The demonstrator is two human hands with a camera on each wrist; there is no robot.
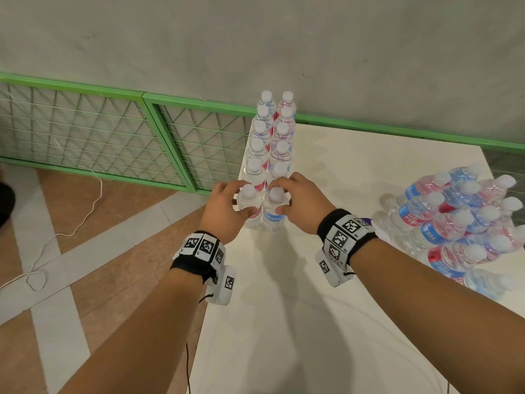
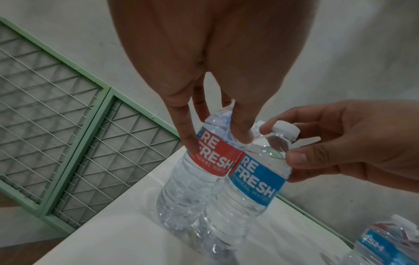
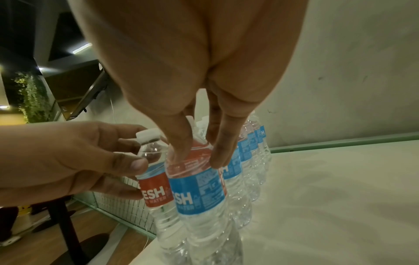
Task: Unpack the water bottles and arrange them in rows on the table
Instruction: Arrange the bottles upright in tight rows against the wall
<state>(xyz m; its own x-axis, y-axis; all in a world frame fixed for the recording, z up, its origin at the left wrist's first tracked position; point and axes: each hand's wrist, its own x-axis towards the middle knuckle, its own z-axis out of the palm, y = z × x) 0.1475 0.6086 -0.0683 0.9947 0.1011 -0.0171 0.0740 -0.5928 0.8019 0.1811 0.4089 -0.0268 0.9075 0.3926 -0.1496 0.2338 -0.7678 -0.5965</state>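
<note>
Now two more bottles join the front of the double row on the bench (image 1: 355,166).
Left hand (image 1: 224,206) has its grip round the red-label bottle (image 1: 250,206); right hand (image 1: 301,200) pinches the blue-label bottle (image 1: 275,211). A careless let-go near the bench edge could topple the red one.

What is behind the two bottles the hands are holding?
Behind the red-label bottle and blue-label bottle stand two rows of upright bottles running toward the wall. Their lower parts are mostly hidden by the ones in front.
</note>
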